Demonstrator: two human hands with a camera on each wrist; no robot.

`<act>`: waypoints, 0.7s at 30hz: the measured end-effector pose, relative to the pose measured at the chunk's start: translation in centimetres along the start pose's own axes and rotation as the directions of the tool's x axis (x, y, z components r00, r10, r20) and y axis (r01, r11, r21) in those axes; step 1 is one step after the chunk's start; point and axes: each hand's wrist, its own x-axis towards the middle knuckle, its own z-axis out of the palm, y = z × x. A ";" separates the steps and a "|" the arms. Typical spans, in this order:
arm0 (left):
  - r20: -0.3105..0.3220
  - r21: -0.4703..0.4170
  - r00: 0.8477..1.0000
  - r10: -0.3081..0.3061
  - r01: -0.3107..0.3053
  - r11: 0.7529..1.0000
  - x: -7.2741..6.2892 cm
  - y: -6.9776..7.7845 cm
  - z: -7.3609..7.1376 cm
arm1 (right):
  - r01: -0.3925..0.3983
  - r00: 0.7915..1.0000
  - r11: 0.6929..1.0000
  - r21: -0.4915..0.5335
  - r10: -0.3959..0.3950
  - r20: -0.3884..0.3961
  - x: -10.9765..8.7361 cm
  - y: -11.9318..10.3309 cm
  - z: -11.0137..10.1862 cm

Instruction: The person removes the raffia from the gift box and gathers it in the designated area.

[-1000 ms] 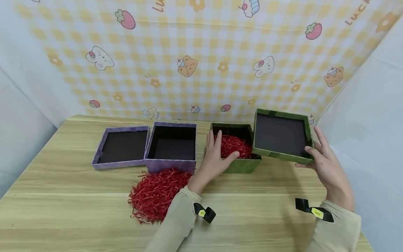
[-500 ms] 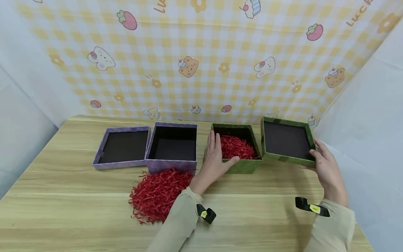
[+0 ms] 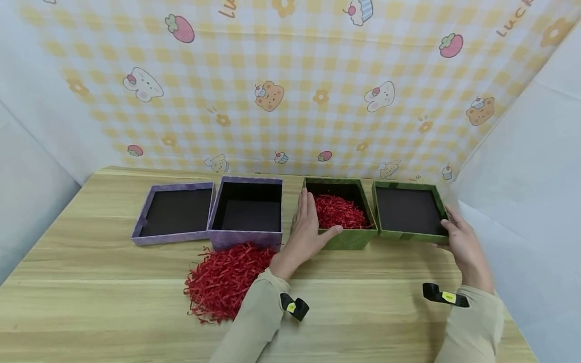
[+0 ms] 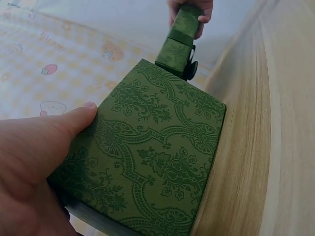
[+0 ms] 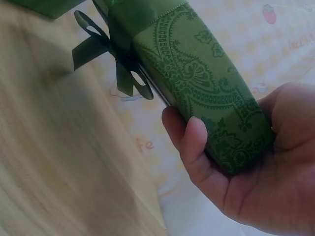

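My left hand [image 3: 305, 232] rests against the green patterned box [image 3: 347, 240], its straight fingers along the left wall and its thumb at the front rim. In the left wrist view that thumb [image 4: 78, 119] lies along the box's edge. Red shredded paper [image 3: 340, 212] fills part of this box. Just right of it is the green lid [image 3: 408, 207], inside facing up. My right hand [image 3: 464, 243] grips the lid by its right end, thumb over the rim and fingers underneath. In the right wrist view a dark green ribbon bow [image 5: 118, 56] hangs below the lid.
Left of the green box stands an open purple box [image 3: 247, 238] with a black interior. Beside it lies a purple lid [image 3: 174, 237], inside up. A pile of red shredded paper [image 3: 229, 282] sits on the wooden table [image 3: 113, 302] in front. A checkered cloth [image 3: 290, 126] hangs behind.
The green lid has come down and slightly to the right in my right hand, levelling beside the green box. My left hand stays at the box, its fingers now closer against the left wall.
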 end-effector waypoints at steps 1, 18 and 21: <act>0.004 0.001 1.000 -0.001 0.001 1.000 0.0 0.0 0.0 | -0.003 1.000 1.000 -0.010 0.003 0.007 0.1 0.0 0.1; 0.039 0.040 0.999 0.016 -0.017 0.999 -0.1 -0.1 -0.6 | -0.025 0.996 0.998 0.053 0.021 0.086 1.0 1.3 0.8; 0.040 0.036 0.999 0.017 -0.019 0.999 0.0 -0.1 -0.5 | -0.042 0.995 0.997 0.061 0.036 0.091 1.0 1.3 0.9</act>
